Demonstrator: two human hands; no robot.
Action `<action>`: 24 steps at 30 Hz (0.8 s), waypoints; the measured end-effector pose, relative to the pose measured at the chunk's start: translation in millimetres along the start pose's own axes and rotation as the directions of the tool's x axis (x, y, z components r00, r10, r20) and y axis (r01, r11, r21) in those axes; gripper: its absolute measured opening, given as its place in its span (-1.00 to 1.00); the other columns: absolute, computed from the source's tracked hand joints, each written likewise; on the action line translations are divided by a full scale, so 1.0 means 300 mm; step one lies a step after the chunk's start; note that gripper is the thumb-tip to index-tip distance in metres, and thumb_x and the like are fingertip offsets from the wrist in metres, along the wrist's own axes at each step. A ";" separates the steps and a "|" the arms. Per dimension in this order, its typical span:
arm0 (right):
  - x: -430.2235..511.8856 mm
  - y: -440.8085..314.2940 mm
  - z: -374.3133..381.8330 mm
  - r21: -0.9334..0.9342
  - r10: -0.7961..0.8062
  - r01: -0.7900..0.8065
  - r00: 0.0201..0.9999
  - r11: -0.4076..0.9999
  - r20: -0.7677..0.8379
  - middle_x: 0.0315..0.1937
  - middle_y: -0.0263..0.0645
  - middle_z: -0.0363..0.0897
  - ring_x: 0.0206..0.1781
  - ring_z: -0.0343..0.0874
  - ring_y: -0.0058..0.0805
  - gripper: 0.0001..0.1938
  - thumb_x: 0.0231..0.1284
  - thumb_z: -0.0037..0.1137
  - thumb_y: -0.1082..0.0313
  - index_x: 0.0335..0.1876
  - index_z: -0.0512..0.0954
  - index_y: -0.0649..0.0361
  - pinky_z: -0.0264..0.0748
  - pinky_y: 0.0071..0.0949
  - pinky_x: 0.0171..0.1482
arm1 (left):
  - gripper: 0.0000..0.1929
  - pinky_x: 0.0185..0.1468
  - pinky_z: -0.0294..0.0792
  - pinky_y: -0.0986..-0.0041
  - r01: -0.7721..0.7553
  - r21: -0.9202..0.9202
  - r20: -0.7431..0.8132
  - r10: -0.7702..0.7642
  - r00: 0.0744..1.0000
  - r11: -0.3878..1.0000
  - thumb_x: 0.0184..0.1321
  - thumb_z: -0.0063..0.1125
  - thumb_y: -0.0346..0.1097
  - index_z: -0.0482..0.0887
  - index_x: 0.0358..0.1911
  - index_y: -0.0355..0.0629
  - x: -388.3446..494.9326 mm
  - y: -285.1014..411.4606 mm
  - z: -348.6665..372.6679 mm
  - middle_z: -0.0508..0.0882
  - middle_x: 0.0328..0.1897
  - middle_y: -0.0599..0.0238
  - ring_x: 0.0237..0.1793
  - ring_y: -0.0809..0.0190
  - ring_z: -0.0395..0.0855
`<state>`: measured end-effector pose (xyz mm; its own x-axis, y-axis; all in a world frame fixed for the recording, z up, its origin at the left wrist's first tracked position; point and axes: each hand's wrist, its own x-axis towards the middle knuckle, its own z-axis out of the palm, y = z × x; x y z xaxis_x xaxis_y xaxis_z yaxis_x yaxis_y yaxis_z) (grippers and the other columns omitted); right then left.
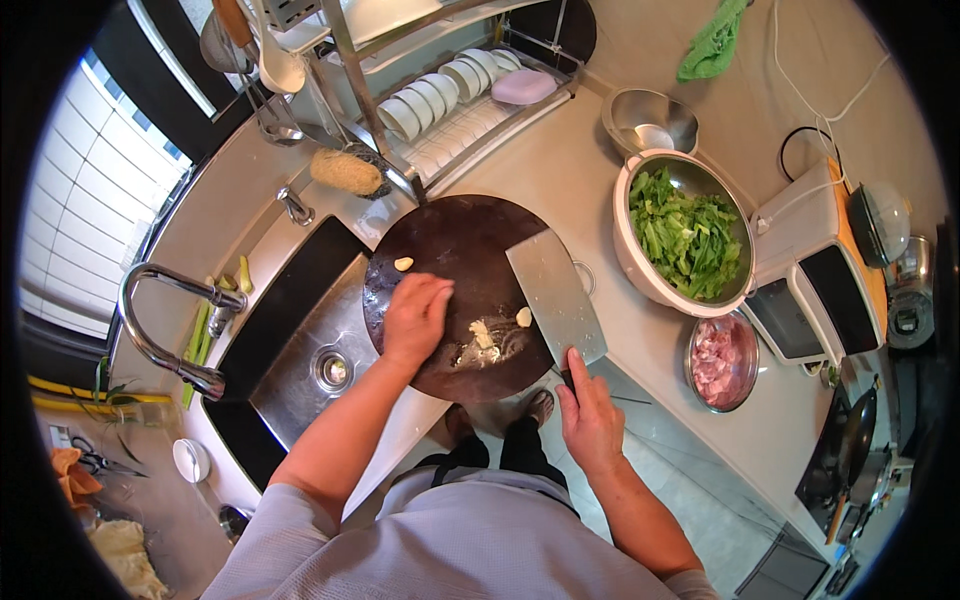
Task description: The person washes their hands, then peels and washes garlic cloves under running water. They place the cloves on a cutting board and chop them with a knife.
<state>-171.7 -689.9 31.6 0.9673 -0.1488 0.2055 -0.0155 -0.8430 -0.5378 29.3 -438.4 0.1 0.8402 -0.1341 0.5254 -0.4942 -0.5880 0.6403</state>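
My right hand (594, 412) grips the dark handle of a Chinese cleaver (559, 296). Its broad steel blade lies flat-side up across the right edge of a round dark chopping board (480, 232). Over the board's left part is my left hand (414, 316), fingers curled; their undersides are hidden, so whether they hold anything does not show. Just beyond it lies a peeled garlic clove (403, 264). Another garlic clove (524, 317) sits beside the blade. Crushed garlic (481, 334) is spread on a wet patch near the board's front.
Left of the board is a steel sink (300, 375) with a curved faucet (161, 274). To the right stand a colander of chopped greens (684, 236), a bowl of raw meat (724, 360) and a white appliance (817, 285). A dish rack (465, 112) with white bowls is behind.
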 end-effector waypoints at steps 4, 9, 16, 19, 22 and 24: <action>-0.053 0.025 0.058 -0.235 0.007 0.037 0.983 0.971 0.182 -0.35 -0.11 0.53 -0.49 0.66 -0.11 -0.31 0.48 0.26 0.11 0.67 0.30 -0.23 0.63 -0.15 -0.47 | -0.92 -0.06 0.59 0.29 0.117 0.056 0.045 -0.120 0.992 0.992 0.31 0.37 -0.43 0.86 -0.18 -0.18 -0.092 -0.040 -0.142 0.75 -0.18 0.14 -0.16 0.02 0.76; -0.211 0.095 0.011 -0.308 0.130 -0.023 0.935 0.951 0.329 -0.38 -0.07 0.51 -0.56 0.60 0.01 -0.30 0.49 0.22 0.09 0.69 0.24 -0.33 0.57 0.02 -0.49 | -0.91 -0.04 0.57 0.32 0.180 0.088 0.048 -0.185 0.982 0.980 0.31 0.37 -0.43 0.84 -0.18 -0.24 -0.147 -0.066 -0.223 0.76 -0.22 0.14 -0.17 0.04 0.75; -0.245 0.082 -0.141 0.233 0.200 -0.284 0.923 0.930 0.330 -0.09 -0.14 0.73 -0.28 0.76 -0.33 -0.42 0.60 0.13 0.16 0.66 0.33 -0.11 0.68 -0.25 -0.20 | -0.82 -0.08 0.61 0.31 0.180 0.035 0.091 -0.183 0.979 0.983 0.28 0.41 -0.42 0.84 -0.06 -0.21 -0.108 -0.107 -0.210 0.74 -0.10 0.11 -0.15 0.03 0.77; -0.172 0.022 -0.112 0.424 0.452 -0.675 0.728 0.604 0.516 0.24 -0.11 0.72 0.08 0.73 -0.42 -0.43 0.65 0.05 0.26 0.67 0.29 -0.01 0.58 -0.41 0.16 | -0.74 -0.04 0.60 0.34 0.162 -0.022 0.100 -0.159 0.982 0.986 0.22 0.46 -0.44 0.83 -0.01 -0.18 -0.065 -0.122 -0.162 0.75 -0.07 0.14 -0.14 0.10 0.77; -0.107 -0.060 -0.035 0.487 0.340 -0.567 0.810 0.664 0.478 0.39 -0.06 0.64 0.38 0.64 -0.35 -0.42 0.64 0.09 0.24 0.67 0.28 0.00 0.47 -0.44 0.39 | -0.70 -0.03 0.60 0.31 0.183 0.047 0.169 -0.188 0.967 0.982 0.20 0.48 -0.44 0.82 0.02 -0.18 -0.026 -0.133 -0.117 0.73 -0.05 0.14 -0.16 0.08 0.74; -0.089 -0.112 0.013 0.520 0.216 -0.437 0.876 0.734 0.431 0.14 -0.23 0.67 0.05 0.56 -0.52 -0.43 0.63 0.10 0.25 0.67 0.31 -0.05 0.51 -0.51 0.13 | -0.69 -0.02 0.60 0.27 0.197 0.067 0.208 -0.207 0.956 0.978 0.18 0.49 -0.44 0.81 0.02 -0.18 -0.007 -0.140 -0.096 0.72 -0.05 0.12 -0.16 0.03 0.74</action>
<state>-196.1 -655.6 41.0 0.9533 -0.0890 -0.2886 -0.3020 -0.2851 -0.9097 42.0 -390.5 -11.7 0.9520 -0.1724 0.2529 -0.3025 -0.6549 0.6925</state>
